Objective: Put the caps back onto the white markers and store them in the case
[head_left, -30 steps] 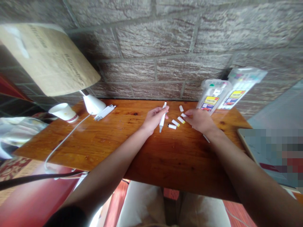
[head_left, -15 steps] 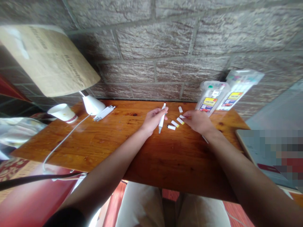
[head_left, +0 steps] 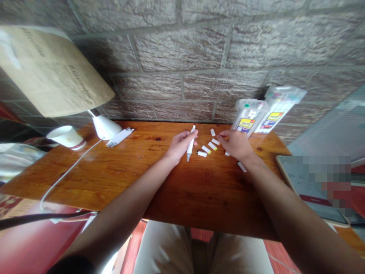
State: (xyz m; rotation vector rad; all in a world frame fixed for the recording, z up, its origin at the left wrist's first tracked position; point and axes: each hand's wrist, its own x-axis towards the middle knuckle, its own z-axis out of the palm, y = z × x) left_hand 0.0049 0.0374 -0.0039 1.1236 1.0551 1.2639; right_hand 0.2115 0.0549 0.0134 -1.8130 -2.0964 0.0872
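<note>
Marker point(head_left: 190, 149) gripped in closed left hand point(head_left: 180, 145), right hand point(head_left: 236, 144) beside white caps point(head_left: 212, 146), cannot tell if gripping

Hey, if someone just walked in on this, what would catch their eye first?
Probably the big paper-covered lampshade at upper left, in front of the stone-patterned wall. Next, the left hand holding a white marker mid-table, with short white caps scattered between it and the right hand.

A stone-block wall point(head_left: 159, 57) backs the wooden table point(head_left: 119, 171), seemingly in daylight.
</note>
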